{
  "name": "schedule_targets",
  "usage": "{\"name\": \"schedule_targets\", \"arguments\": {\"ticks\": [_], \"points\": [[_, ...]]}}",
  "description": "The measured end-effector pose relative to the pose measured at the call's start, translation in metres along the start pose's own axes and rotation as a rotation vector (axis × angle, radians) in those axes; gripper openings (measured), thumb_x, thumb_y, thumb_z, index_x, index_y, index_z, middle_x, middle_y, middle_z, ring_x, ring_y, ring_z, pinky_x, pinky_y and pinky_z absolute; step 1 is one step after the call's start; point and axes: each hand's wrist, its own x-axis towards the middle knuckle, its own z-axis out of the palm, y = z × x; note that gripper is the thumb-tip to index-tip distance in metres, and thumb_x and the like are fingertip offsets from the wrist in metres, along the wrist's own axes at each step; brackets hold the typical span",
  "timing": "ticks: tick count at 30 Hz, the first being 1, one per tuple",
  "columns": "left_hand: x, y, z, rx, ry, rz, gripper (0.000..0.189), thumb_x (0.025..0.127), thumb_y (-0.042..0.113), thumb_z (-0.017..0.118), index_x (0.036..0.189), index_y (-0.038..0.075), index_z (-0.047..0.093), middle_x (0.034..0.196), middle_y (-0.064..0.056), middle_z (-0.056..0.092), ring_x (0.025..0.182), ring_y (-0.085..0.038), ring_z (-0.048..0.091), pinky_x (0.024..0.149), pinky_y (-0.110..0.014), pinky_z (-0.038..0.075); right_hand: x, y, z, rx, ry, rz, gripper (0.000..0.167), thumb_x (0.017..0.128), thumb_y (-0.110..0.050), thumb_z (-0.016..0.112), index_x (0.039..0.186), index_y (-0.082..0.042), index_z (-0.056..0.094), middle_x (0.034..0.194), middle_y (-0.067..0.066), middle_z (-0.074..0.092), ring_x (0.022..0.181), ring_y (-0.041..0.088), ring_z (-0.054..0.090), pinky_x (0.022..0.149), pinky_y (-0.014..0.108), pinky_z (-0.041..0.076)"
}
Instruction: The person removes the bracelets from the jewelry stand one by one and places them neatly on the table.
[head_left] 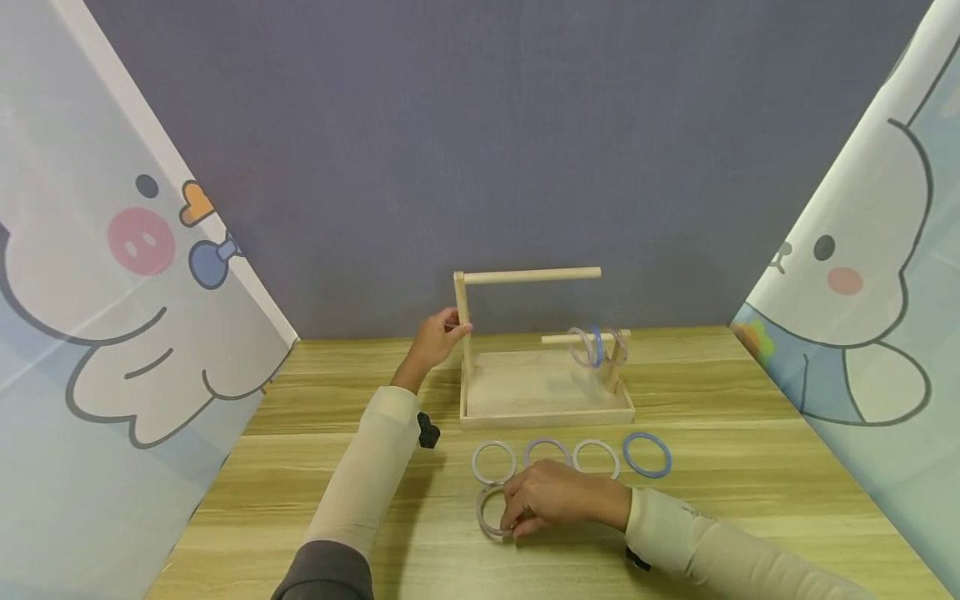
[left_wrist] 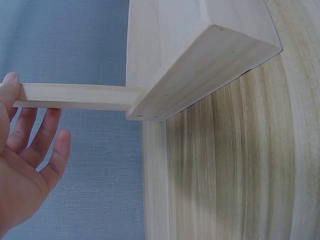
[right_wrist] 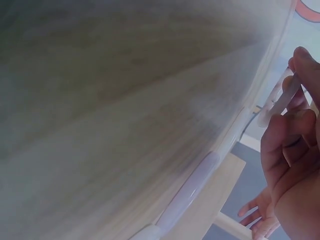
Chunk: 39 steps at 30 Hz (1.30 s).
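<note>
My left hand [head_left: 437,340] holds the tall upright post [head_left: 461,298] of a wooden stand, thumb on one side and fingers on the other; the left wrist view shows this grip on the post [left_wrist: 75,95]. At the front of the table my right hand [head_left: 557,492] pinches a pale, greyish ring [head_left: 479,510] by its right side. In the right wrist view the ring [right_wrist: 286,97] sits between thumb and fingers, tilted edge-on. A white ring [head_left: 473,462], a purple ring [head_left: 547,440], another white ring [head_left: 597,442] and a blue ring [head_left: 648,476] lie in a row behind that hand.
The stand's tray [head_left: 547,421] stands at the table's back. A long bare bar [head_left: 532,275] runs from the tall post. On the short, lower bar [head_left: 555,339] hang a blue ring [head_left: 597,348] and paler rings. A grey wall [head_left: 510,150] rises behind, with printed panels at both sides.
</note>
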Motion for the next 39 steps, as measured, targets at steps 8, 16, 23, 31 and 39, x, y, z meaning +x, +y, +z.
{"name": "schedule_targets", "arguments": {"ticks": [8,16,23,31,39], "points": [[0.0002,0.0004,-0.0008,0.000,0.003,0.001,0.042,0.105,0.037,0.058,0.136,0.009,0.058,0.131,-0.016,0.066,0.122,-0.034,0.063,0.102,-0.050,0.053,0.0006,-0.0011,-0.0001,0.006,-0.025,-0.012,0.015,0.083,-0.038,0.081,0.094,-0.028,0.082,0.084,-0.017,0.070,0.070,-0.016,0.051,0.067,-0.004,0.036],[-0.0005,0.0001,-0.0005,0.007,0.002,-0.003,0.040,0.105,0.034,0.058,0.135,0.008,0.058,0.132,-0.016,0.066,0.122,-0.034,0.063,0.102,-0.050,0.053,0.0014,-0.0025,0.0010,0.002,-0.049,0.002,0.013,0.082,-0.038,0.083,0.092,-0.030,0.082,0.082,-0.019,0.068,0.070,-0.019,0.048,0.067,-0.005,0.035],[0.0015,-0.0007,-0.0015,0.008,0.005,0.004,0.042,0.105,0.038,0.057,0.135,0.009,0.058,0.132,-0.015,0.066,0.123,-0.033,0.063,0.102,-0.050,0.052,0.0024,-0.0026,0.0009,0.001,-0.072,0.019,0.015,0.080,-0.040,0.083,0.092,-0.031,0.081,0.081,-0.020,0.067,0.070,-0.019,0.044,0.068,-0.005,0.033],[0.0009,-0.0009,-0.0009,0.001,0.006,0.008,0.040,0.105,0.036,0.058,0.135,0.009,0.059,0.130,-0.015,0.067,0.121,-0.033,0.064,0.101,-0.050,0.053,0.0027,-0.0012,0.0039,0.027,-0.113,0.079,0.017,0.078,-0.041,0.082,0.092,-0.031,0.078,0.083,-0.022,0.066,0.073,-0.019,0.045,0.070,-0.004,0.033],[0.0002,-0.0009,0.0006,-0.002,0.005,0.010,0.039,0.105,0.035,0.059,0.134,0.009,0.059,0.130,-0.015,0.067,0.121,-0.033,0.064,0.101,-0.050,0.053,0.0061,0.0002,0.0060,0.006,-0.107,0.070,0.012,0.080,-0.030,0.085,0.091,-0.030,0.079,0.084,-0.020,0.068,0.072,-0.018,0.048,0.068,-0.003,0.036]]}}
